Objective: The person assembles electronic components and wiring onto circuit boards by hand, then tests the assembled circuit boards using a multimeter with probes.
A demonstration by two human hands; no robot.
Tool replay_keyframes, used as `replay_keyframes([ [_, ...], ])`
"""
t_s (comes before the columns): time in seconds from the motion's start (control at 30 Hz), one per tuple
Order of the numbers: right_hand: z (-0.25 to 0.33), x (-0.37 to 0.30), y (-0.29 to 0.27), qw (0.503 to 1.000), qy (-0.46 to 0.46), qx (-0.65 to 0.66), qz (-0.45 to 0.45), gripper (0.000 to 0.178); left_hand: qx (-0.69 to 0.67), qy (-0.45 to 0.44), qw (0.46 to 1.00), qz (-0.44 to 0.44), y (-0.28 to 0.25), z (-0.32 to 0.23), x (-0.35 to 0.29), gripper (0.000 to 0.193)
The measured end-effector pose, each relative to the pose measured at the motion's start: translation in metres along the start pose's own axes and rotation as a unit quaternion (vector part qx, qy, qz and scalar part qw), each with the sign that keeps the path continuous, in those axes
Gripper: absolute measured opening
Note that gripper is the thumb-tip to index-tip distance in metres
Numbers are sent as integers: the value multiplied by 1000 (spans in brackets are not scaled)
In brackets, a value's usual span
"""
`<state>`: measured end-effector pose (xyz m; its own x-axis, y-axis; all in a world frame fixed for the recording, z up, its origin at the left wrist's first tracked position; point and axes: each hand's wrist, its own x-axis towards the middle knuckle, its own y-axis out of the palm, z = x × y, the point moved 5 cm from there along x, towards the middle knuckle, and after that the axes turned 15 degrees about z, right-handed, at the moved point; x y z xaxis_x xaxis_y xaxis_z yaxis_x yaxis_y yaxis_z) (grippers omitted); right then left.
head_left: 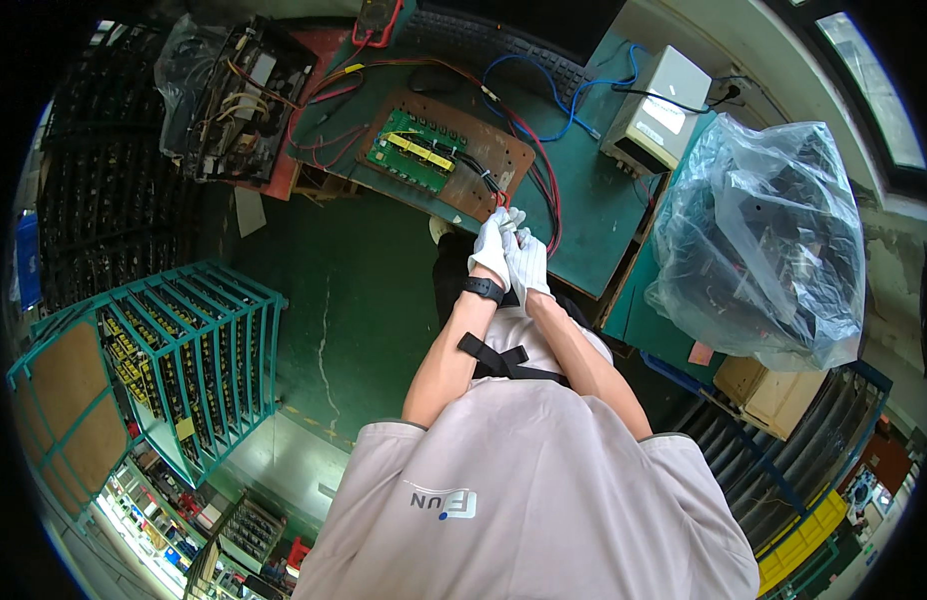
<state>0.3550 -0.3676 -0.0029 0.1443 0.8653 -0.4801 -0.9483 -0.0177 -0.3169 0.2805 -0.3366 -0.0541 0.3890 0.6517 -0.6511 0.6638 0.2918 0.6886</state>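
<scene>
My left hand (492,247), in a white glove with a black watch on the wrist, is closed at the near edge of the green table. Its fingertips pinch the red ends of a wire bundle (491,182). Pressed against it, my right hand (527,262) is also gloved and closed; what its fingers hold is too small to make out. The dark wires run to a green circuit board (414,150) with yellow parts along its middle. That board lies on a brown perforated plate (512,150), just beyond my hands and to their left.
Red cables (552,190) and a blue cable (544,138) cross the table (594,225). Farther back are a keyboard (504,45), a meter (378,18) and a white box-shaped device (659,110). Plastic sheeting (764,240) covers something at right. An opened electronic unit (246,100) and racks (199,360) stand left.
</scene>
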Motion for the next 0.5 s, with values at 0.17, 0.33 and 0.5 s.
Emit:
replay_keyframes([
  [0.17, 3, 3, 2, 1000, 12, 1, 14, 36, -27, 3, 1000, -15, 2, -4, 0, 22],
  [0.33, 5, 14, -1, 999, 23, 30, 35, 41, -17, 5, 999, 34, -9, -1, 18, 28],
  [0.5, -6, 13, -19, 990, 51, -19, 130, 37, 80, -98, 991, -53, -16, -22, -22, 84],
])
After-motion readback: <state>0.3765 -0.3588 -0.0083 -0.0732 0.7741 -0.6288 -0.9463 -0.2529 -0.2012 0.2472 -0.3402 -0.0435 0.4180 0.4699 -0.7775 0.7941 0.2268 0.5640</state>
